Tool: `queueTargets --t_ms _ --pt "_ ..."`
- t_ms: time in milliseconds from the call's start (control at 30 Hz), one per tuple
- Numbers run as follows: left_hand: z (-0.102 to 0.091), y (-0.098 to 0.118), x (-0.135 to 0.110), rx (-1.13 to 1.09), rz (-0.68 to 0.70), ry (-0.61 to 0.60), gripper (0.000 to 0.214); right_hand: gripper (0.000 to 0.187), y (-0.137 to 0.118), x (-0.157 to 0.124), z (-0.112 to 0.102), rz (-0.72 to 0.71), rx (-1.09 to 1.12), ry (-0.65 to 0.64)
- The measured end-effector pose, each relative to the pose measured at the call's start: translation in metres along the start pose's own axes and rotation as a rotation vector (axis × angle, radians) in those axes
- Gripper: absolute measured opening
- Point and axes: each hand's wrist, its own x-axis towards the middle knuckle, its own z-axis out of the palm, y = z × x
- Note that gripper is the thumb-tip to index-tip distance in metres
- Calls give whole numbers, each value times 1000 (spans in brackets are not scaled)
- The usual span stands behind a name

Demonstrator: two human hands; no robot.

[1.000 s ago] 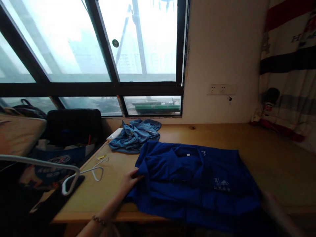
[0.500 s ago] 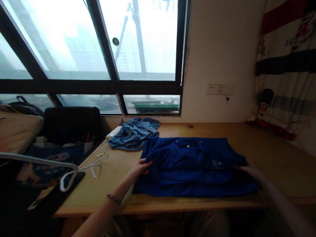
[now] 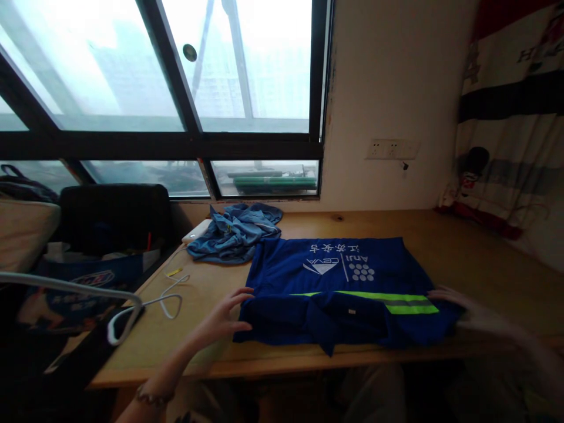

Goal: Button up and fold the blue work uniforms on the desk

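The blue garment (image 3: 326,264) lies spread over the near middle of the wooden surface (image 3: 489,258), its upper part folded toward the person so that a pointed flap almost reaches the surface's near edge. A yellow-green and grey band (image 3: 409,305) shows along the fold. At the garment's left edge the left hand (image 3: 224,317) has thumb and fingers spread apart, the fingertips touching the cloth. The right hand (image 3: 469,308) rests at the right edge, blurred; whether it pinches the cloth cannot be told.

Bare wood stretches right from the garment toward the striped curtain (image 3: 511,117), with a narrower strip between its far edge and the wall (image 3: 379,88). To the far left, a crumpled grey-blue cloth (image 3: 238,232) takes up room close by the garment, beside a white device (image 3: 197,231). A white cable (image 3: 170,314) loops near the surface's slanting left edge.

Beyond that edge, a printed bag (image 3: 83,294) stands before a black chair back (image 3: 114,208); white items and a slim red one (image 3: 148,239) show at its top.
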Motion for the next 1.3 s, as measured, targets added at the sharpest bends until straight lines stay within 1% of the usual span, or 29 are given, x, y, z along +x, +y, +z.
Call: queueTargets --t_ms 67,133,200,233,267,300,333,400,433,467,533,600,633,667,733,767,800,833,900,933,967,1033,1100,1133,1167,1200,1233,1300 --pt "10 15 0 82 38 58 52 68 -36 -10 10 -68 -26 -117" --pt "24 24 4 138 45 77 45 78 -76 -14 29 -122 -24 -169" --pt "37 25 10 186 59 54 31 73 -110 -9 52 -152 27 -198" --pt "42 23 13 207 64 38 26 63 -121 -3 62 -161 74 -211" --pt "46 19 15 227 61 29 27 51 -128 5 70 -151 135 -213" --pt "49 15 17 252 49 26 31 45 -131 14 76 -117 215 -204" --pt "50 11 19 288 28 26 34 44 -129 24 81 -67 320 -198" --pt "52 7 19 405 -36 19 35 48 -118 43 87 62 530 -215" --pt "54 8 19 484 -74 13 34 50 -110 52 91 123 599 -234" --pt "55 11 19 572 -113 18 31 51 -104 59 95 173 622 -250" --pt "61 23 18 734 -179 86 24 49 -94 68 102 226 545 -245" --pt "71 42 19 805 -174 170 21 48 -93 71 106 241 449 -215" --pt "76 52 20 783 -139 177 22 48 -95 71 105 244 440 -212" --pt "83 62 23 719 -88 144 23 49 -98 69 103 246 458 -218" --pt "98 77 32 536 6 7 26 50 -106 65 96 239 534 -231" --pt "107 83 39 455 28 -55 28 50 -109 64 92 224 573 -230" --pt "115 86 47 396 30 -93 29 50 -113 63 89 201 603 -225" --pt "123 87 56 357 19 -101 30 49 -115 63 86 174 625 -213" --pt "135 84 76 312 -32 -45 28 48 -116 66 83 113 631 -171" --pt "140 81 86 298 -61 -2 26 48 -115 69 85 87 596 -137" --pt "143 77 95 294 -96 31 23 47 -113 72 87 71 526 -92" --pt "147 68 108 346 -197 63 22 46 -107 77 97 86 303 24" --pt "148 64 112 453 -300 60 28 43 -103 78 109 149 75 145" --pt "149 64 111 514 -336 63 32 41 -103 77 114 184 -13 197" --pt "149 66 107 571 -344 79 35 39 -105 74 117 206 -86 250" --pt "150 70 102 622 -318 116 37 38 -108 69 120 201 -148 306" --pt "151 76 97 667 -258 166 37 37 -114 64 121 166 -201 364" --pt "155 91 85 728 -62 265 37 36 -129 53 122 19 -264 471"
